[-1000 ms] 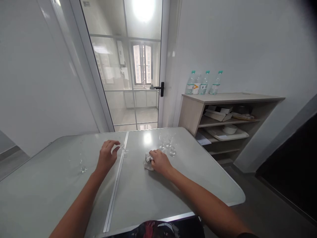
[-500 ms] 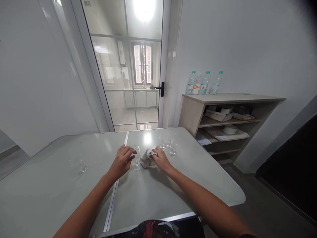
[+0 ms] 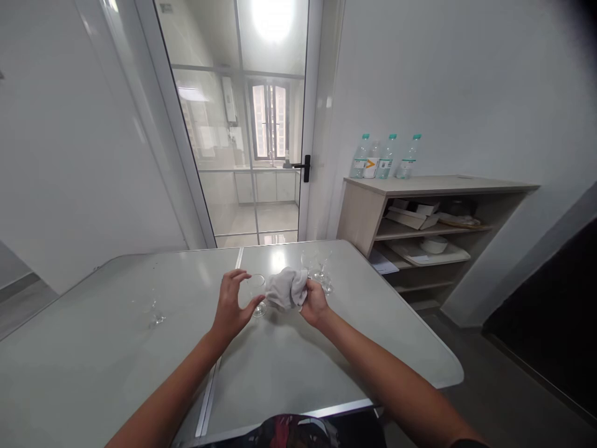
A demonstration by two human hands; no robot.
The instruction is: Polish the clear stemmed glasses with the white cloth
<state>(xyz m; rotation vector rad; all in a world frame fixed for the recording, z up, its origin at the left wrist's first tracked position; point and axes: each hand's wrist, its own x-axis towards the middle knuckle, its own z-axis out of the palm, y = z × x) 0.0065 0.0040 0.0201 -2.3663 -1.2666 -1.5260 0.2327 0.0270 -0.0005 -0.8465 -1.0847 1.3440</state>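
My left hand (image 3: 232,303) is wrapped round a small clear stemmed glass (image 3: 256,292), held just above the grey table (image 3: 280,367). My right hand (image 3: 313,300) grips a crumpled white cloth (image 3: 286,289) and holds it against the glass's right side. Both hands are near the table's middle, right of its centre seam. Behind my right hand stand a few more clear stemmed glasses (image 3: 319,269). Another clear glass (image 3: 156,314) stands alone on the table's left half.
A wooden shelf unit (image 3: 420,218) stands to the right of the table, with three water bottles (image 3: 385,157) on top and trays and boxes on its shelves. A glass door (image 3: 247,124) with a black handle is behind the table.
My left hand brought the glass from the seam toward the middle and lifted it. My right hand picked the cloth up off the table and raised it to the glass.
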